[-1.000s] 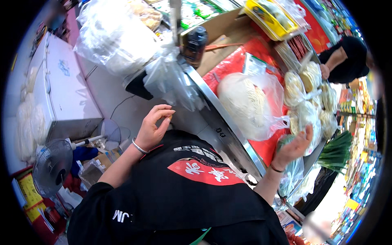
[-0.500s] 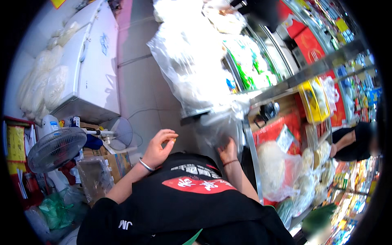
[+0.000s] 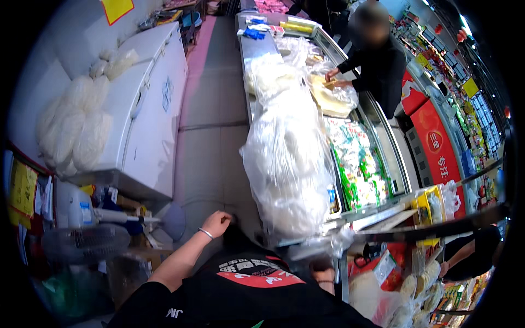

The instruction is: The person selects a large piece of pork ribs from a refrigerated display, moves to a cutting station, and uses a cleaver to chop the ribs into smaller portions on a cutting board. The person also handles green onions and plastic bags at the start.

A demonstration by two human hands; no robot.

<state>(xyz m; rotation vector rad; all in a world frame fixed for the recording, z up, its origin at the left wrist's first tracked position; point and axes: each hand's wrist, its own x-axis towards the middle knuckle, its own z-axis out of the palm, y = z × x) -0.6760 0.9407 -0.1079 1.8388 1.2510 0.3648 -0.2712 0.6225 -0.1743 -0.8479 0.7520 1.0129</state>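
My left hand (image 3: 217, 223), with a silver bangle at the wrist, is raised over the grey floor in front of my black apron (image 3: 246, 279). Its fingers are curled in, and whatever they may hold is too small to make out. Low by the counter's near end is my right hand (image 3: 322, 273), a thin band on its wrist. It is dim and its fingers are mostly hidden below a clear plastic bag (image 3: 320, 247), so I cannot tell whether it grips anything. Large clear bags of pale food (image 3: 287, 158) lie along the counter ahead.
A white chest freezer (image 3: 145, 115) bearing bagged pale goods (image 3: 76, 126) stands left. Nearer are a fan (image 3: 85, 240) and boxes. Across the display case (image 3: 361, 158), another person (image 3: 377, 60) handles yellowish sheets (image 3: 333, 101). A yellow basket (image 3: 429, 206) sits at the right.
The view has tilted up, showing more of the counter and the person across it. My left hand's fingers look more curled. My right hand appears lower and more hidden.
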